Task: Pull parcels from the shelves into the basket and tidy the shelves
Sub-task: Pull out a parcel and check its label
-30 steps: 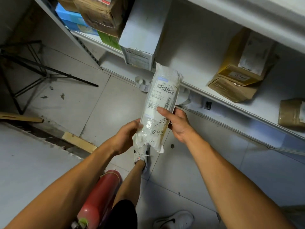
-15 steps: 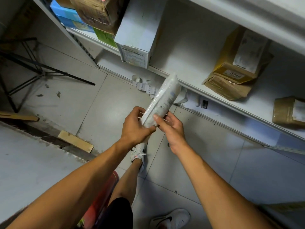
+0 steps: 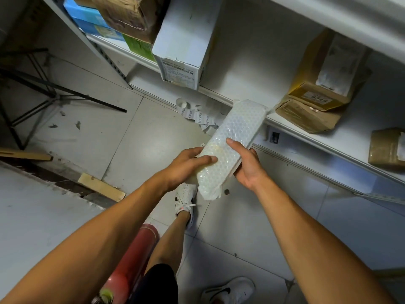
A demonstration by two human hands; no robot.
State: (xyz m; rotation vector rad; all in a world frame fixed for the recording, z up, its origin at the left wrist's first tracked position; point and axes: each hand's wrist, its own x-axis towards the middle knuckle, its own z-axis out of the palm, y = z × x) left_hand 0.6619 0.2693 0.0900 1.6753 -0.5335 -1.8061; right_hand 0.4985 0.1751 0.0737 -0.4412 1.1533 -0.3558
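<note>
Bubble-wrapped parcel (image 3: pixel 232 148) held in mid-air over tiled floor (image 3: pixel 122 137), in front of lower shelf (image 3: pixel 291 128), tilted, far end toward shelf edge. Left hand (image 3: pixel 186 163): grip clamped on parcel's near left side, thumb across top face. Right hand (image 3: pixel 246 163): grip clamped on right edge, thumb on top, fingers underneath. On shelf: white carton (image 3: pixel 182 44), yellow-brown box (image 3: pixel 324 82) lying on flattened cardboard, small brown parcel (image 3: pixel 388 148) at right. Red fire extinguisher (image 3: pixel 131 260) beside person's leg.
</note>
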